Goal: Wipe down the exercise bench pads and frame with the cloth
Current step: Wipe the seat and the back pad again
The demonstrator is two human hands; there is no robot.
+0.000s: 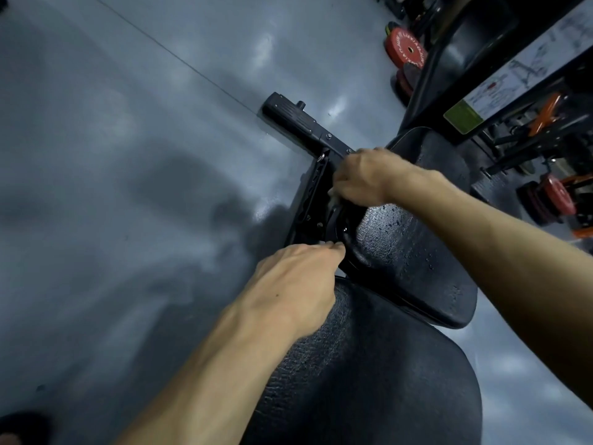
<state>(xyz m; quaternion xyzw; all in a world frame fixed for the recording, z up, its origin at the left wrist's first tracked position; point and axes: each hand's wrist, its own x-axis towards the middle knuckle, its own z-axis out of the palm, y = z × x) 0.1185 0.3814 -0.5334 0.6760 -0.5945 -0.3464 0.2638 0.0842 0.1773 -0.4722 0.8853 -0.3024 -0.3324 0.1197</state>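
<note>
The black exercise bench runs from the bottom right toward the middle. Its near pad [385,374] is closest to me, and beyond it lies a second pad [414,252] speckled with droplets. The black frame [308,200] shows at the pads' left side, with a floor foot [288,114] farther out. My right hand [359,178] curls down over the frame joint at the far end of the wet pad. A small pale sliver that looks like the cloth [333,194] shows under its fingers. My left hand [298,277] reaches into the gap between the pads, its fingers fairly straight and touching the pad's edge.
Grey glossy floor [128,187] spreads to the left. Red weight plates [406,48] and dark machine parts stand at the top right, with a rack carrying an instruction label [513,75]. More plates and orange-framed gear [558,197] sit at the right.
</note>
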